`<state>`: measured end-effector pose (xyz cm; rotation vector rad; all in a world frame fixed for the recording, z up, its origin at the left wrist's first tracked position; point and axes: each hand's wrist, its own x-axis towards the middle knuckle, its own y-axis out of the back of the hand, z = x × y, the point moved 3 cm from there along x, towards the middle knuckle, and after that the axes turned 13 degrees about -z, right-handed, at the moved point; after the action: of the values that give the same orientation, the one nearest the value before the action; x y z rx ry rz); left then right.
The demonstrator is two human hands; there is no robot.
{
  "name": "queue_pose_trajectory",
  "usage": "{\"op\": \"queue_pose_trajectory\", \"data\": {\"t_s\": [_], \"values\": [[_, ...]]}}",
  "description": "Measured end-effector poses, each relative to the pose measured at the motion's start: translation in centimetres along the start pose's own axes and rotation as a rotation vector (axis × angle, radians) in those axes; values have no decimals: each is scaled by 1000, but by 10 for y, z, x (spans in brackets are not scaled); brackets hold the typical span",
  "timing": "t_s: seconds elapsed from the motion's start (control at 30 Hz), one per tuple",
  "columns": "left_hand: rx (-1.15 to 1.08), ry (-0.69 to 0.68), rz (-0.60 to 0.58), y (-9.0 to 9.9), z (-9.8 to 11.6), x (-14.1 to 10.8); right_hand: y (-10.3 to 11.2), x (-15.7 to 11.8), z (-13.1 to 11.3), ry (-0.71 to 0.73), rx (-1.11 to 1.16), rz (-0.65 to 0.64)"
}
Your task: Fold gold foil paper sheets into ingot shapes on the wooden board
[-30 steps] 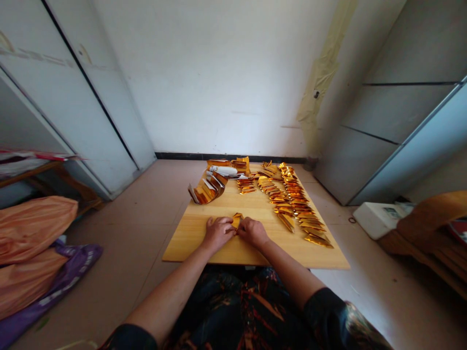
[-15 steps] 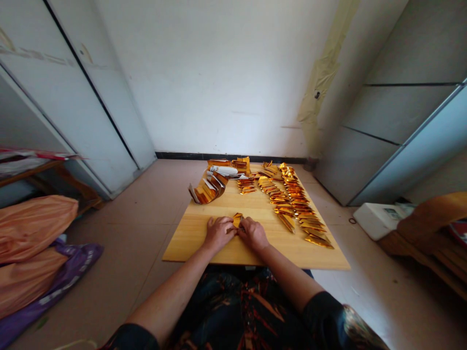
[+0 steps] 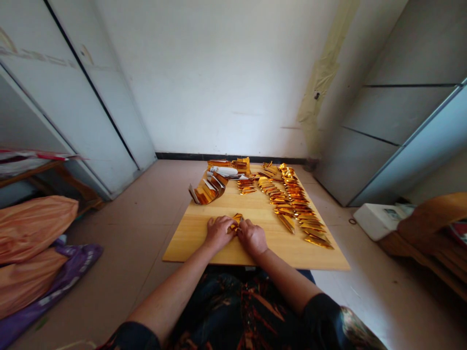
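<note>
Between my hands, low over the wooden board (image 3: 204, 245), is a small piece of gold foil paper (image 3: 238, 217), partly covered by fingers. My left hand (image 3: 219, 232) grips its left side with bent fingers. My right hand (image 3: 252, 236) is closed on its right side, thumb and fingers pinched together. To the right lie long rows of folded gold foil paper pieces (image 3: 297, 197), overlapping one another. A shorter row of folded pieces (image 3: 246, 186) lies beyond my hands. At the back left is a curved stack of gold foil sheets (image 3: 209, 190), with pale undersides showing.
A white rolled item (image 3: 224, 171) lies at the board's back among more foil. Orange and purple bags (image 3: 44, 243) sit on the floor at left. A white box (image 3: 379, 219) and wooden furniture (image 3: 434, 228) stand at right. The wall (image 3: 219, 87) rises behind the board.
My right hand has turned slightly and its fingers have curled in more tightly. The foil piece between my hands has shifted and shows a different shape. The rows and stack stay put.
</note>
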<state>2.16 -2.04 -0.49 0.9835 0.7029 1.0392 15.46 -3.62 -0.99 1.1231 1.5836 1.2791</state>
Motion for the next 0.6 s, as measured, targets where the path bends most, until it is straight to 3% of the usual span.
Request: {"op": "queue_pose_trajectory", "data": {"t_s": [0.17,0.4,0.6], "values": [[13,26,16,-3,-5,3,8,-5,6,-122,75,110],[80,-21,-84,-1,-15,17,3,-2,3,-30,16,13],[130,-147,-180,3,-17,23,7,1,0,-15,14,-15]]}}
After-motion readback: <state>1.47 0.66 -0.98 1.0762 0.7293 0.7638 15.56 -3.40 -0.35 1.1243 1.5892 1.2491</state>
